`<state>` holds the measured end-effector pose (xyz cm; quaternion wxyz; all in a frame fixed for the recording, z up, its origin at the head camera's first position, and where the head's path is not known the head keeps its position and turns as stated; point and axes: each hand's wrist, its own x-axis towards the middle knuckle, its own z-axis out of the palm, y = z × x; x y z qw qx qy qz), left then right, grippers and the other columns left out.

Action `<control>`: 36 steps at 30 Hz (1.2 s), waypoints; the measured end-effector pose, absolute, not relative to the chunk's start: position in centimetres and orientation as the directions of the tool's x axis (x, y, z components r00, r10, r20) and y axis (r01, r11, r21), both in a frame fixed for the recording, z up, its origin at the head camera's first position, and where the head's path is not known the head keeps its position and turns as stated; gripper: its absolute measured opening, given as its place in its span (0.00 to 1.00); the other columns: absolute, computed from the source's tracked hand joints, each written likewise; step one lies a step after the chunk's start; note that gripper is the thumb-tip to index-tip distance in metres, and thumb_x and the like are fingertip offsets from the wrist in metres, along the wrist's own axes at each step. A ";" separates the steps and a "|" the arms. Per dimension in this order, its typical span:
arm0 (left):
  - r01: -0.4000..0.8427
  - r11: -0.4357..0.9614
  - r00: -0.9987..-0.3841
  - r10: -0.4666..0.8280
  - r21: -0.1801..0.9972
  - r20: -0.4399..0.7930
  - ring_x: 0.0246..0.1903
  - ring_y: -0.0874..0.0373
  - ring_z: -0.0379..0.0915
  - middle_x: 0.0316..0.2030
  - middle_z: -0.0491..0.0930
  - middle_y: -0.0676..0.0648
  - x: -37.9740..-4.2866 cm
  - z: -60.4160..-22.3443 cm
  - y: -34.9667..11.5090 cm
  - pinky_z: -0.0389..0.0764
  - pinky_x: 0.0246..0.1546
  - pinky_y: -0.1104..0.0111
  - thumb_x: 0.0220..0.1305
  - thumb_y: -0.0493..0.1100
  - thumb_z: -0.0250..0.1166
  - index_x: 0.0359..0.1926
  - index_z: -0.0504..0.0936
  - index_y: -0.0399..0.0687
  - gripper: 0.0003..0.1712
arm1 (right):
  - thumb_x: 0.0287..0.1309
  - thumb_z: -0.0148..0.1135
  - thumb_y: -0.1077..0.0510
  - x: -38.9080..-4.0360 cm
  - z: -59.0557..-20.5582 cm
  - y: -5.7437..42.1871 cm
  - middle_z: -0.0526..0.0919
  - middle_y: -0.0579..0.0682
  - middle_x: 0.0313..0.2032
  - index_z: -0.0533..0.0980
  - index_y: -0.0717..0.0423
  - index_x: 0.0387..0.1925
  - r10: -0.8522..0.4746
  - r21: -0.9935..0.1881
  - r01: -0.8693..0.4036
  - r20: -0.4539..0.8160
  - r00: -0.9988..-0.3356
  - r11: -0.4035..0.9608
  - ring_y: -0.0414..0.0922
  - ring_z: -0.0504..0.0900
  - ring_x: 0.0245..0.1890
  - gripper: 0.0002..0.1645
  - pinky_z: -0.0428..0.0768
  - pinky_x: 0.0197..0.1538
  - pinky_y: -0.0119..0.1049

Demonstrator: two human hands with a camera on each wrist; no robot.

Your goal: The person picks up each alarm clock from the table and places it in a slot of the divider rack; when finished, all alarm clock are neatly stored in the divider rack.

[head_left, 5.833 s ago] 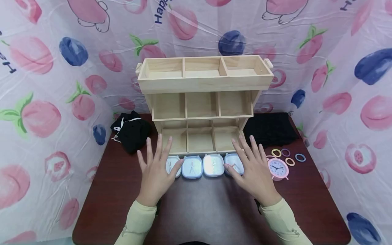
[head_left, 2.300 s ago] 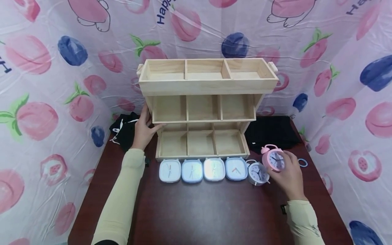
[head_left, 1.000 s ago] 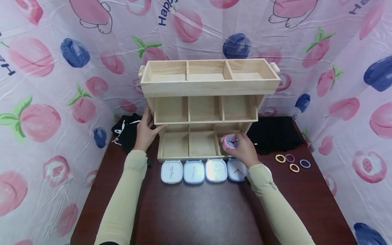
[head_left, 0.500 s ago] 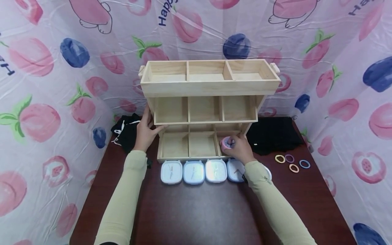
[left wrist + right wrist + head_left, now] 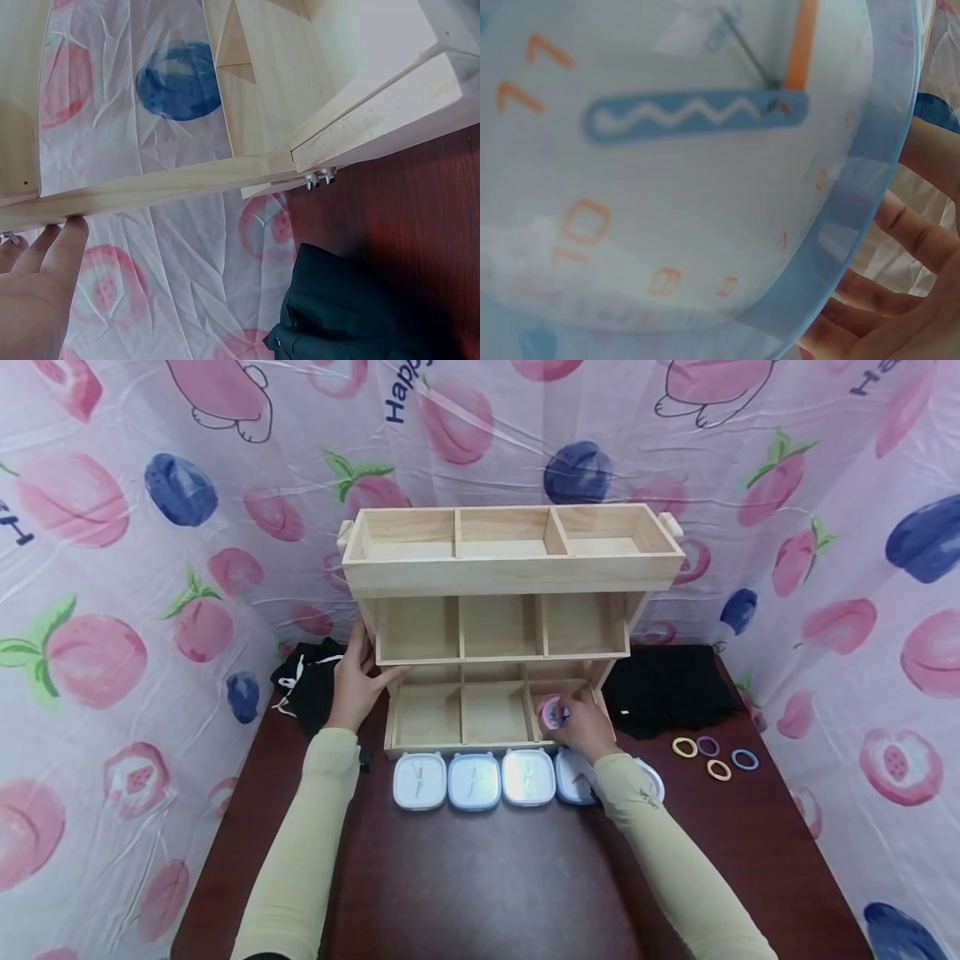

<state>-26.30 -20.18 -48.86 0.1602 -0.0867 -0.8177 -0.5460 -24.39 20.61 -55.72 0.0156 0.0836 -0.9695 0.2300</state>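
The pink clock (image 5: 551,713) is pinched between the thumb and fingers of the right hand (image 5: 588,724), inside the right compartment of the bottom tray (image 5: 480,748). It is gripped by its side, perhaps so that the dial is left uncovered and the fingers can be fitted between the dividers. By the left hand (image 5: 352,687), the wooden rack (image 5: 513,578) is touched at its left side: the thumb is spread away from the fingers, and fingertips are laid against a wooden strip (image 5: 172,182), probably so that the rack is steadied. Just in front of the bottom tray, four square clocks (image 5: 475,782) are lined up, seemingly to be kept within easy reach. To the right, four rings (image 5: 718,770) are grouped near a folded black cloth (image 5: 663,689); a crumpled black cloth (image 5: 309,687) is placed beyond the left hand.

The pink clock's right part is covered by the fingers, and whether its base is rested on the tray floor cannot be told. The rightmost square clock and a round pale clock (image 5: 652,777) are partly hidden by the right sleeve (image 5: 660,835). In the right wrist view, a blurred blue-rimmed dial fills the foreground, and the fingertips are cut off behind it.
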 end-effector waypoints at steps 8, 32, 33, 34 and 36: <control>0.308 0.381 -0.937 -0.035 0.872 0.347 0.83 0.48 0.54 0.85 0.52 0.47 -26.3 -49.0 -20.3 0.69 0.79 0.51 0.63 0.40 0.79 0.86 0.43 0.79 0.66 | 0.61 0.77 0.47 -22.2 -54.7 22.0 0.75 0.69 0.70 0.87 0.62 0.47 -0.121 -0.493 -0.150 0.091 -0.988 0.857 0.67 0.79 0.64 0.23 0.84 0.59 0.63; 0.285 0.382 -0.942 -0.058 0.879 0.330 0.83 0.49 0.55 0.85 0.52 0.47 -26.2 -48.8 -20.1 0.69 0.79 0.52 0.63 0.37 0.79 0.87 0.44 0.73 0.67 | 0.43 0.89 0.54 -11.4 -55.7 30.2 0.68 0.74 0.73 0.71 0.61 0.74 -0.185 -0.433 -0.137 -0.071 -0.980 0.891 0.74 0.68 0.71 0.57 0.73 0.69 0.77; 0.281 0.382 -0.943 -0.059 0.881 0.326 0.83 0.48 0.54 0.85 0.52 0.46 -26.2 -48.7 -20.0 0.69 0.80 0.52 0.63 0.36 0.78 0.87 0.43 0.71 0.67 | 0.44 0.88 0.55 -11.3 -55.9 30.2 0.68 0.73 0.72 0.72 0.61 0.74 -0.174 -0.431 -0.133 -0.058 -0.983 0.893 0.74 0.69 0.70 0.55 0.74 0.69 0.76; 0.275 0.382 -0.945 -0.060 0.882 0.321 0.83 0.47 0.54 0.85 0.51 0.45 -26.2 -48.7 -20.0 0.68 0.80 0.52 0.63 0.35 0.78 0.88 0.43 0.69 0.67 | 0.44 0.88 0.56 -11.2 -56.0 30.2 0.68 0.73 0.72 0.72 0.60 0.73 -0.162 -0.429 -0.126 -0.049 -0.986 0.894 0.74 0.69 0.69 0.54 0.74 0.68 0.75; 0.268 0.381 -0.947 -0.063 0.885 0.314 0.83 0.47 0.53 0.86 0.51 0.44 -26.2 -48.5 -19.8 0.67 0.80 0.52 0.64 0.33 0.77 0.88 0.43 0.66 0.66 | 0.45 0.87 0.58 -11.2 -56.3 30.2 0.67 0.75 0.71 0.74 0.59 0.73 -0.138 -0.439 -0.108 -0.035 -0.990 0.892 0.74 0.70 0.68 0.52 0.76 0.67 0.75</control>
